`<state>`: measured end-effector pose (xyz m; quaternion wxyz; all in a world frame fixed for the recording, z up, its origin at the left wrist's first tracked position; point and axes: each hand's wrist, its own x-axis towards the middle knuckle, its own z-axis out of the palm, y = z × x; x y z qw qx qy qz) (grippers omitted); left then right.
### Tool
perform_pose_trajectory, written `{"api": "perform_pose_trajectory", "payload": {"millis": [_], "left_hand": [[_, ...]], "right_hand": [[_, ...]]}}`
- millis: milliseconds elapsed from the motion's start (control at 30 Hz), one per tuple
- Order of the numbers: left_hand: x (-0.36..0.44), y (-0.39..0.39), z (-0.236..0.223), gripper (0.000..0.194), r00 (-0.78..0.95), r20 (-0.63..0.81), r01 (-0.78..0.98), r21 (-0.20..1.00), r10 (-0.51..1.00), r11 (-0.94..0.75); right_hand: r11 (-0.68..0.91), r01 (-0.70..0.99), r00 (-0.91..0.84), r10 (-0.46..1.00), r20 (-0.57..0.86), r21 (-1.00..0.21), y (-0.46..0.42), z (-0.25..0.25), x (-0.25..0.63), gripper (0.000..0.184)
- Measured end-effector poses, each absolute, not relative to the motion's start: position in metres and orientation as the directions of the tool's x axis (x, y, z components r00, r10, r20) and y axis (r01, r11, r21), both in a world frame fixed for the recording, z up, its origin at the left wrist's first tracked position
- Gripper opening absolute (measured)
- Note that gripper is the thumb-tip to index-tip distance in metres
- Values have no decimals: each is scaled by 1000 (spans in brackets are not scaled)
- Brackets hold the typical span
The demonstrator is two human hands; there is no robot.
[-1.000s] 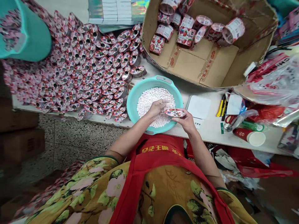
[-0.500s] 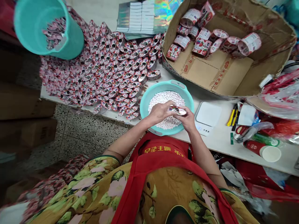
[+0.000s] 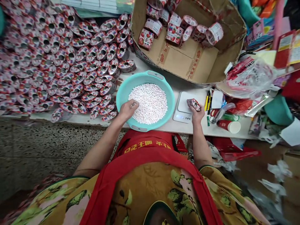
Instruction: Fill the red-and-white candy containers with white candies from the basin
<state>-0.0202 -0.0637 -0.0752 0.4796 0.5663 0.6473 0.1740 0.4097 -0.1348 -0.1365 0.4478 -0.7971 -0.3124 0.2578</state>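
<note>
My right hand (image 3: 198, 115) is wrapped around a small oval candy container (image 3: 194, 105) with a red printed top, at the right edge of a white kitchen scale (image 3: 184, 104). My left hand (image 3: 128, 109) is closed over the left side of a turquoise basin (image 3: 170, 90). Whatever its curled fingers hold, if anything, is too small to make out. Small white candies (image 3: 150, 103) cover the basin's bottom. To the left, many oval containers (image 3: 79, 67) of the same look stand packed in rows, with dark holes in their tops.
A big cardboard box (image 3: 178, 62) behind the basin holds several strawberry-printed containers (image 3: 174, 33). Right of the scale lie yellow and black cutters (image 3: 207, 101), a red paper cup (image 3: 228, 125) and plastic bags (image 3: 252, 75). Silvery packs (image 3: 98, 4) are stacked at the back.
My hands have moved apart. The right one has carried the oval container from above the basin to the scale; the left has drawn back to the basin's left side. The view has shifted right.
</note>
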Motion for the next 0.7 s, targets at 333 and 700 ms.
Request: {"api": "perform_pose_trajectory", "payload": {"millis": [333,700], "left_hand": [[15,-57,-76,27,131,-607,248,786,784,566],[54,-38,-70,21,123,-626,277,767,770,579]], "right_hand": [[-539,235,854,512,-93,-809,-212,-131,435,66],[-601,-53,887,339,-314,-797,-290,-149,433,60]]}}
